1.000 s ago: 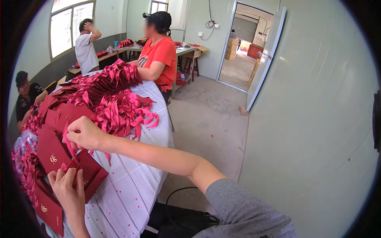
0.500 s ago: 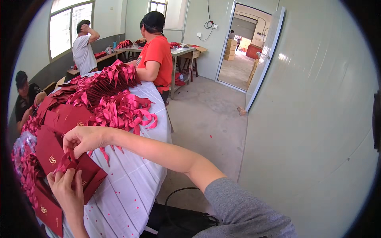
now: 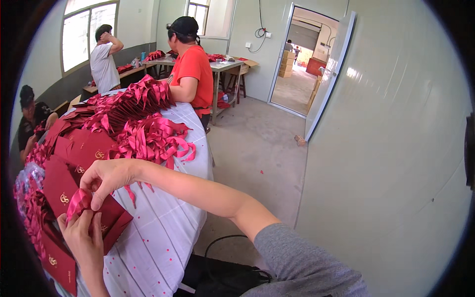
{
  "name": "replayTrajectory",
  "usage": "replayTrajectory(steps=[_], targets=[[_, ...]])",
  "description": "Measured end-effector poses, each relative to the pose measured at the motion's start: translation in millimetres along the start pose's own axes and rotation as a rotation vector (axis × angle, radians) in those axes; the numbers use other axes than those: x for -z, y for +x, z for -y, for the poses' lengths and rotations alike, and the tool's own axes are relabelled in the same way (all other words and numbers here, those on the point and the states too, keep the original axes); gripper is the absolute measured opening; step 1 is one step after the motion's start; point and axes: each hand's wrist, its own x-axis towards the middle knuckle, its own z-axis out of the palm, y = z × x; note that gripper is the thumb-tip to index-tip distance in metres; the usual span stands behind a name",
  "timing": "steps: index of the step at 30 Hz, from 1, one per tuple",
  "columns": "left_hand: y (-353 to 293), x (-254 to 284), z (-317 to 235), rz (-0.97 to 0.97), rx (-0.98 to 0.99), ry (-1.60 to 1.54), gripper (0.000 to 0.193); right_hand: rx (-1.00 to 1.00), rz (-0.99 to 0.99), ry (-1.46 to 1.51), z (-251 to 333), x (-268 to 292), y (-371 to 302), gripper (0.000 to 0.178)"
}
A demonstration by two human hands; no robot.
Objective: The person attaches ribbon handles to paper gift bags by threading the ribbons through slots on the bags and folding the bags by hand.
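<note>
A dark red paper gift bag (image 3: 118, 220) with gold print lies tilted under my hands near the table's left edge. At its top a shiny crimson ribbon (image 3: 78, 202) stands in a loop. My left hand (image 3: 83, 232) closes around the ribbon's base, thumb up against the bag. Just above, my right hand (image 3: 106, 179) reaches in from the right with curled fingers, pinching at the ribbon; its fingertips are partly hidden. Behind the bag stands another dark red bag panel (image 3: 58, 185). A further red bag (image 3: 57, 262) lies beside my left wrist.
Crimson ribbons (image 3: 148, 138) and a long row of upright bags (image 3: 123, 106) cover the white-clothed table (image 3: 163, 222). A person in red (image 3: 195, 74) stands at the far side, another in white (image 3: 104, 64) behind; a third (image 3: 32, 119) sits left. A door (image 3: 330, 74) stands ajar.
The ribbon between my hands has risen into a wider, brighter loop. My right hand has shifted only slightly. The person in red has turned their head left.
</note>
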Motion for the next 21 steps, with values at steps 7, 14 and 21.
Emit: replayTrajectory(steps=[7,14,21], targets=[[-1.2,0.2,0.4,0.020,0.021,0.024,0.012,-0.007,0.011,0.114,6.1,-1.8,1.6,0.018],[-0.5,1.2,-1.8,0.000,0.020,0.046,0.012,0.002,-0.076,0.012,2.0,-3.0,3.8,0.017],[-0.5,0.8,-0.7,0.009,0.014,0.036,0.013,0.062,-0.185,0.007,-15.3,-14.0,10.1,0.019]])
